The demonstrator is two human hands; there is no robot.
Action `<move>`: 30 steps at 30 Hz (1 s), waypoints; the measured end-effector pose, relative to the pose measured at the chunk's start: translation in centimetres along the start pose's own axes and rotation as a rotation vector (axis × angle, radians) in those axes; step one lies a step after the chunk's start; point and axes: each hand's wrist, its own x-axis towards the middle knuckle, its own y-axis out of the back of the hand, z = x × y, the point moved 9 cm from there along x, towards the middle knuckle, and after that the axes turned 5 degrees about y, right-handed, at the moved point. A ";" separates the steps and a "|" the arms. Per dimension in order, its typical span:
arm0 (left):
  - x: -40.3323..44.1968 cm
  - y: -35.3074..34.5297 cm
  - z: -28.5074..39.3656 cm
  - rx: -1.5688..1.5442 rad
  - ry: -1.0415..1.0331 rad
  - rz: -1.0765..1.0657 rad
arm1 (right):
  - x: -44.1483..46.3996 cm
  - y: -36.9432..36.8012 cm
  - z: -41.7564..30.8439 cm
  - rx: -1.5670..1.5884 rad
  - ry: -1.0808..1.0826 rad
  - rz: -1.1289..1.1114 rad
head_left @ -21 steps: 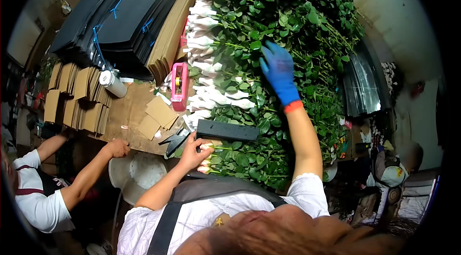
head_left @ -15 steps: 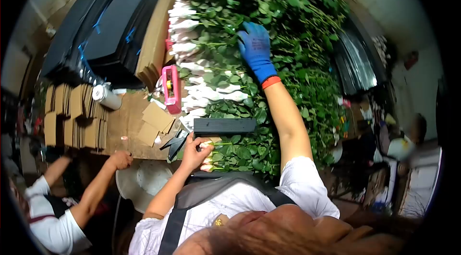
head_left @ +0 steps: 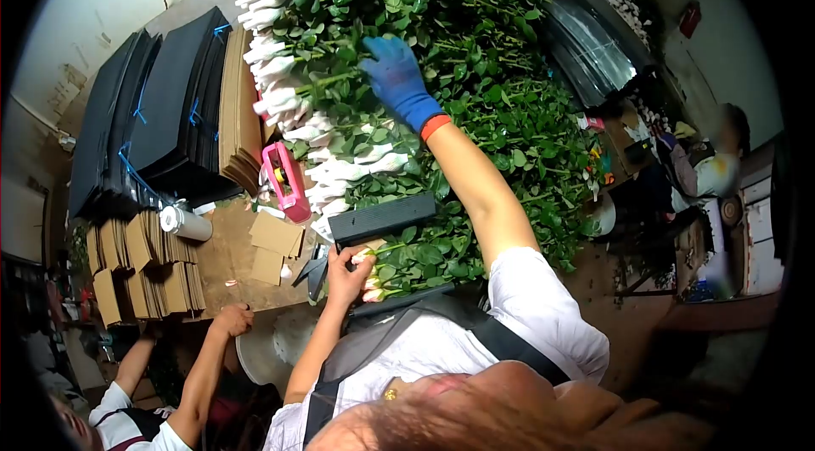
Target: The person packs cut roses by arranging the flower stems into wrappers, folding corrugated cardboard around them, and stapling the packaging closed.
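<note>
My left hand [head_left: 346, 276], bare, has its fingers closed around the pale heads of roses [head_left: 371, 284]. These roses lie with leafy stems pointing right, between a black ridged block [head_left: 382, 219] and a dark edge close to my body. My right hand [head_left: 395, 81], in a blue glove with an orange cuff, stretches over a large pile of roses [head_left: 484, 103]. Its fingers look spread among the leaves, with the tips partly blurred. White sleeves [head_left: 276, 69] cover the flower heads along the pile's left side. Dark scissors [head_left: 312, 273] lie just left of my left hand.
A pink tape dispenser [head_left: 287, 183], cardboard pieces [head_left: 276, 247] and a white bottle [head_left: 185, 223] stand on the wooden table [head_left: 225, 260]. Folded cardboard [head_left: 144, 268] and black sheets [head_left: 174, 111] are stacked left. Another person's hand [head_left: 233, 319] is at the table edge, near a pale bucket [head_left: 272, 347].
My view has shifted and turned. My gloved right hand has moved left over the pile, nearer the white sleeves. My left hand stays at the rose heads beside the black block.
</note>
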 end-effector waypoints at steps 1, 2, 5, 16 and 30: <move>-0.1 0.0 0.0 -0.010 0.038 -0.006 | 0.0 2.1 0.6 0.135 -0.045 0.082; -0.1 0.0 0.0 -0.021 0.074 -0.011 | -0.5 3.8 1.2 0.252 -0.077 0.200; -0.1 0.2 0.6 -0.015 0.104 -0.010 | -2.2 9.2 3.5 0.514 -0.058 0.442; -0.1 0.1 -0.2 -0.046 0.156 -0.026 | -10.2 29.6 -1.4 0.462 0.320 0.476; 0.3 -0.2 -1.0 -0.067 0.072 -0.014 | -12.1 35.3 -7.5 0.610 0.163 0.556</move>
